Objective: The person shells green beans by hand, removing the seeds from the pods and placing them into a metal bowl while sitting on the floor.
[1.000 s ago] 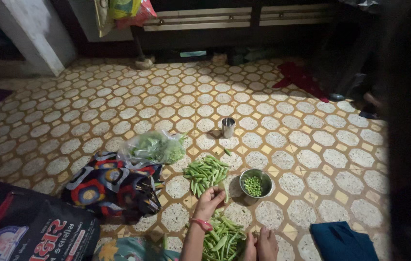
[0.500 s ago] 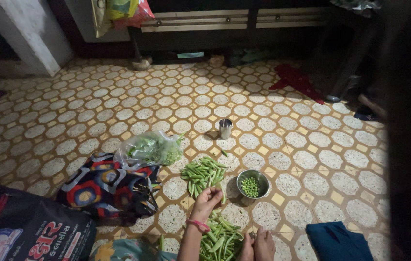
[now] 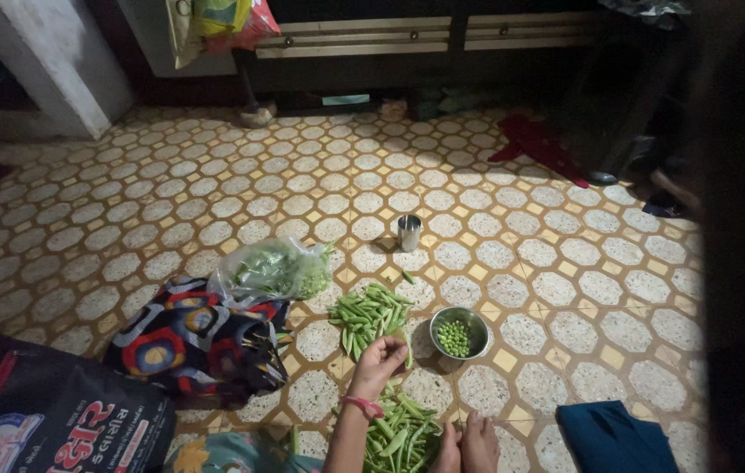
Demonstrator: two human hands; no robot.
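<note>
Left hand (image 3: 379, 361) barely shifted, fingers closed on pea pod (image 3: 407, 343) beside steel bowl (image 3: 460, 333); right hand (image 3: 477, 442) grip unclear, at pod pile (image 3: 399, 438).

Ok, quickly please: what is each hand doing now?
Left hand: closed on a pea pod.
Right hand: resting at the pile of pods; grip cannot be told.

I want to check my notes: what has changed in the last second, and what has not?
Very little changed. The left hand stays raised at the near edge of the far pod pile, fingers closed around a pod. The right hand stays low beside the near pod pile. The steel bowl of peas, steel cup and plastic bag did not move.
</note>
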